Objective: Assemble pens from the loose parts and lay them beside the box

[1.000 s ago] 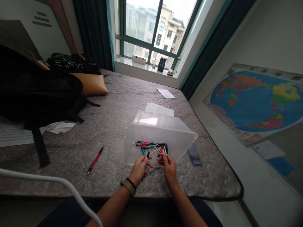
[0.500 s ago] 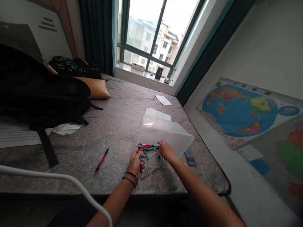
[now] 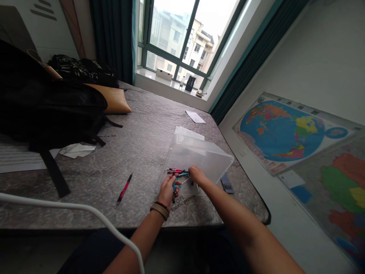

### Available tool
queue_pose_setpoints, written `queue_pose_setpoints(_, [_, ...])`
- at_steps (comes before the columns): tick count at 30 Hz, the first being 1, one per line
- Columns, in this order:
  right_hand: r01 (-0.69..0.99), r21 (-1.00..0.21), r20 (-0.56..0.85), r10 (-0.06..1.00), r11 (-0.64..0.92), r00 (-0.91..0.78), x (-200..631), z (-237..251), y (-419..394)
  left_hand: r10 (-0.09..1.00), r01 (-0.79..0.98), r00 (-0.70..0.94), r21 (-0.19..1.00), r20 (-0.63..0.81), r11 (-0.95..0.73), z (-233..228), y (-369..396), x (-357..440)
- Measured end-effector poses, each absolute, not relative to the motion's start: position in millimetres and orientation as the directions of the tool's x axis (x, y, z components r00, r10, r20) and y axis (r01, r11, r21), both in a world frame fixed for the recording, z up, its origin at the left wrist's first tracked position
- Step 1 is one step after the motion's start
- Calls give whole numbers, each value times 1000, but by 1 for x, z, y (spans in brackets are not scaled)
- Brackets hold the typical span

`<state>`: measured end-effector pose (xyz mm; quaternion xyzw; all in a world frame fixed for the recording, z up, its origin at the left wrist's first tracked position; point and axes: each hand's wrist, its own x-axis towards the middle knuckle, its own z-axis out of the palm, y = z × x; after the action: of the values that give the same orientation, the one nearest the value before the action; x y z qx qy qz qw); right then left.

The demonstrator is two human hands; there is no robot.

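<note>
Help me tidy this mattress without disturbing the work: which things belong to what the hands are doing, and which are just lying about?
In use:
left hand, holding pens
right hand, on the pen pile
clear plastic bin

Lying about:
red pen
black backpack
tan cushion
crumpled paper
paper sheets

Daylight from the window [image 3: 182, 42]; dim foreground, edges perhaps warped.

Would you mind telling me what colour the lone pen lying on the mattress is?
The lone pen is red and black, seen best in the head view.
</note>
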<state>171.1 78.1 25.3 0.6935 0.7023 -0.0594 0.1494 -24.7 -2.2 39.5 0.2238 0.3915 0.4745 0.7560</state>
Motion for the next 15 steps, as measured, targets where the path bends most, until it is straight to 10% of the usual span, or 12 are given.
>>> queue_pose_setpoints(15, [989, 145, -355, 931, -34, 84, 170, 14, 83, 874, -401, 239, 777, -423, 486, 29, 0, -17])
